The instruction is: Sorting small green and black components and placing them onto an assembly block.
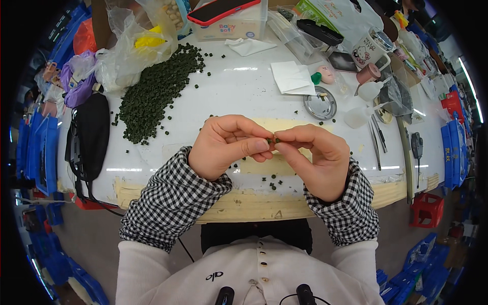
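Two hands: left hand [226, 145] and right hand [317, 157] pinch one small green bead [273, 140] between fingertips above the white surface [239, 86]. One bead heap [152, 94]; one round tin [320, 105], contents unclear.

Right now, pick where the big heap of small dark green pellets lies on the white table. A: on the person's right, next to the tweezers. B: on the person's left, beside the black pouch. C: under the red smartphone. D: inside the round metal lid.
B: the heap of small dark green pellets spreads across the white table on the person's left, near the black pouch.
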A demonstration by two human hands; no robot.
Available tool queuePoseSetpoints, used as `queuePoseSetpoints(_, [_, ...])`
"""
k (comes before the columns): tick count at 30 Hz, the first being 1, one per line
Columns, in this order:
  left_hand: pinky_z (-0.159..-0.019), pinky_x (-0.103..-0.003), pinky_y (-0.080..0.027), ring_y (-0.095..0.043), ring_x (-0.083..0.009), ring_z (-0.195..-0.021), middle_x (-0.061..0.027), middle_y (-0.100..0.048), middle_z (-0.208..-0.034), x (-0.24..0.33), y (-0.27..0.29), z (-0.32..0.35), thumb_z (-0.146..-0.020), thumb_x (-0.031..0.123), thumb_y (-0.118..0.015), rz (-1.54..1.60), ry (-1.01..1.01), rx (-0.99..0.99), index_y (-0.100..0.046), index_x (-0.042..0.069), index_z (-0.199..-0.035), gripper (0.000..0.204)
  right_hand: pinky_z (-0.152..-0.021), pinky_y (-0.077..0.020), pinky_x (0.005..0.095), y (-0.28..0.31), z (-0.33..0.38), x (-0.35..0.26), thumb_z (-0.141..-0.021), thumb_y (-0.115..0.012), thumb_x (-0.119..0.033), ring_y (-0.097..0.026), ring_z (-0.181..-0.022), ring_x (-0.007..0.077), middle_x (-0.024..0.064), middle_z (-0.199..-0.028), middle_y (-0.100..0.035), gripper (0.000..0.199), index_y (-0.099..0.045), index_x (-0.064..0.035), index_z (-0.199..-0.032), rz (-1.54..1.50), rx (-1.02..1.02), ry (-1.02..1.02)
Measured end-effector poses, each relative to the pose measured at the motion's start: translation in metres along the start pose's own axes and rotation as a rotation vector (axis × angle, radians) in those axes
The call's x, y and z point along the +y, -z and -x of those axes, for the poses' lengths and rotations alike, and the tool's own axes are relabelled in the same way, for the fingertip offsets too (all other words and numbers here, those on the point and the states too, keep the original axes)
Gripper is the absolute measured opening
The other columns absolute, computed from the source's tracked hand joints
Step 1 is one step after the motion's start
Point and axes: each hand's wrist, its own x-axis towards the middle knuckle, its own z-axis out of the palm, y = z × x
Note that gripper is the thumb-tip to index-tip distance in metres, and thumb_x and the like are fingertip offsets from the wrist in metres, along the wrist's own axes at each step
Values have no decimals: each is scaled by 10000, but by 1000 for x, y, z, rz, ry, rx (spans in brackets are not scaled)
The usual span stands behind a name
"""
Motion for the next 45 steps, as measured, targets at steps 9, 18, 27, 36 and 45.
queuePoseSetpoints(9, [-715,-301,-592,-701,-215,-808,-170,-699,-916,-5,3,0,-888,-34,-628,-12,-27,11,-647,-31,-984,97,-698,-525,257,3,-4,-1,-807,-684,81,-672,-798,186,117,-903,-682,246,-699,1,-1040,210,-46,188])
queuePoseSetpoints(18, [-760,-269,-568,-687,-171,-809,-136,-704,-900,-11,3,2,-877,-34,-654,85,-66,-12,-678,-45,-990,117,-704,-526,255,0,-2,6,-802,-696,73,-668,-802,177,106,-890,-680,235,-706,-6,-1024,134,-4,170])
queuePoseSetpoints(27, [-711,-268,-557,-664,-171,-785,-131,-681,-881,-9,-1,1,-861,-53,-656,-82,-194,10,-684,-28,-1007,151,-726,-526,276,-4,0,5,-816,-690,60,-663,-826,185,108,-906,-684,191,-691,6,-999,144,27,157])
queuePoseSetpoints(36, [-765,-234,-549,-663,-139,-843,-124,-697,-912,-6,0,3,-855,-34,-687,-93,-223,123,-676,-57,-1034,181,-719,-525,256,-8,0,0,-833,-674,60,-648,-850,182,111,-975,-653,256,-688,3,-1082,205,-10,151])
queuePoseSetpoints(45, [-823,-234,-547,-663,-150,-915,-123,-681,-989,-4,-5,3,-867,-58,-660,-260,-322,125,-671,-59,-1054,187,-726,-525,254,-7,-1,3,-846,-664,54,-648,-860,178,111,-991,-652,268,-686,-5,-1107,206,12,178])
